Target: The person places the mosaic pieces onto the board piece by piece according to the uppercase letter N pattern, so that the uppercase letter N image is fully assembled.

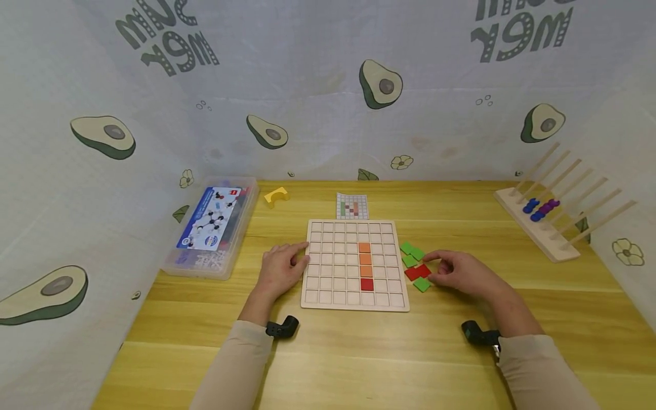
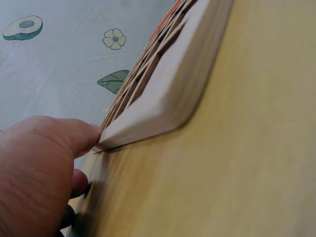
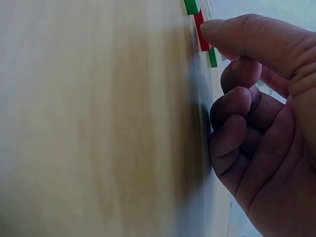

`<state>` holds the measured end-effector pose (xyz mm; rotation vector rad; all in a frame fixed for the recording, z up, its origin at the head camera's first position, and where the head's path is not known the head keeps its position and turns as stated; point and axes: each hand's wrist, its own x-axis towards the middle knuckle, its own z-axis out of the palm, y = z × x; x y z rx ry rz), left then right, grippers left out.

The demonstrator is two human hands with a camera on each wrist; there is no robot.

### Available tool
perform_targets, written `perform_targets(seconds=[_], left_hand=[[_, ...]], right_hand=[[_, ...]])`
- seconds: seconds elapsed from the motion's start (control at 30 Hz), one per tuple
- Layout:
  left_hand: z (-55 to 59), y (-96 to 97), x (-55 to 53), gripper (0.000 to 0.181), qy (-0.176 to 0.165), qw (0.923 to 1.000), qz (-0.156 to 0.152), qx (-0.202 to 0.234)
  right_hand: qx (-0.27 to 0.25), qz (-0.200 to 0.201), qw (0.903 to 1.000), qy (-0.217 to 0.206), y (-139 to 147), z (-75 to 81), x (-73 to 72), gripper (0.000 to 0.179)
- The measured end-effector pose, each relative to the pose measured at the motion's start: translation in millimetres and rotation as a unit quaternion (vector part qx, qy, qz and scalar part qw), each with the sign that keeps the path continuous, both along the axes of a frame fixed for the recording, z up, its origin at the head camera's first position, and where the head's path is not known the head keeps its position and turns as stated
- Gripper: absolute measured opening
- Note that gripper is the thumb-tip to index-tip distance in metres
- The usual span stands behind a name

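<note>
A wooden grid board [image 1: 333, 266] lies mid-table. Three orange tiles [image 1: 365, 258] and a red tile [image 1: 367, 284] fill part of one column. My left hand [image 1: 281, 270] rests beside the board's left side, its extended index finger and thumb touching the edge [image 2: 143, 123]. On the other side, my right hand [image 1: 461, 273] reaches over a small pile. Its thumb and index finger are spread a little about the red tiles [image 1: 417, 273]; the thumb tip overlaps a red tile [image 3: 201, 37] in the right wrist view. Several green tiles [image 1: 410, 260] lie around them.
Behind the board lies a small pattern card [image 1: 352, 206]. A clear plastic box [image 1: 237, 228] with a molecule label stands at the left, near a yellow arch block [image 1: 277, 196]. A pegged wooden rack [image 1: 538, 228] with blue and purple beads stands at the right.
</note>
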<state>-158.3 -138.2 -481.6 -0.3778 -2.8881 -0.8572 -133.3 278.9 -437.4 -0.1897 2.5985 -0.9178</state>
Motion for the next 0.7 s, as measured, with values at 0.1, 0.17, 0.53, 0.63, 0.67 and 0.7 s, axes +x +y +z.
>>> perform_targets(seconds=[0.1, 0.17, 0.53, 0.63, 0.67, 0.7], left_hand=[[0.0, -0.1, 0.2, 0.039, -0.001, 1.0, 0.0, 0.0], [-0.2, -0.2, 0.3, 0.039, -0.001, 1.0, 0.001, 0.0], [0.6, -0.2, 0.5, 0.039, 0.002, 1.0, 0.0, -0.003], [1.0, 0.1, 0.7, 0.039, 0.004, 1.0, 0.0, -0.002], [1.2, 0.2, 0.8, 0.039, 0.004, 1.0, 0.0, -0.002], [1.0, 0.1, 0.8, 0.039, 0.003, 1.0, 0.0, -0.002]], right_hand=[[-0.002, 0.002, 1.0, -0.008, 0.8, -0.9, -2.1, 0.042], [-0.002, 0.003, 0.9999, -0.012, 1.0, -1.0, -3.1, 0.043], [0.014, -0.001, 0.9996, -0.023, -0.2, 0.0, -4.3, 0.043], [0.018, -0.004, 0.9995, -0.026, -0.3, 0.4, -4.5, 0.042], [0.019, -0.006, 0.9994, -0.027, -0.5, 0.7, -4.4, 0.042], [0.02, -0.006, 0.9994, -0.027, -0.8, 0.7, -4.2, 0.042]])
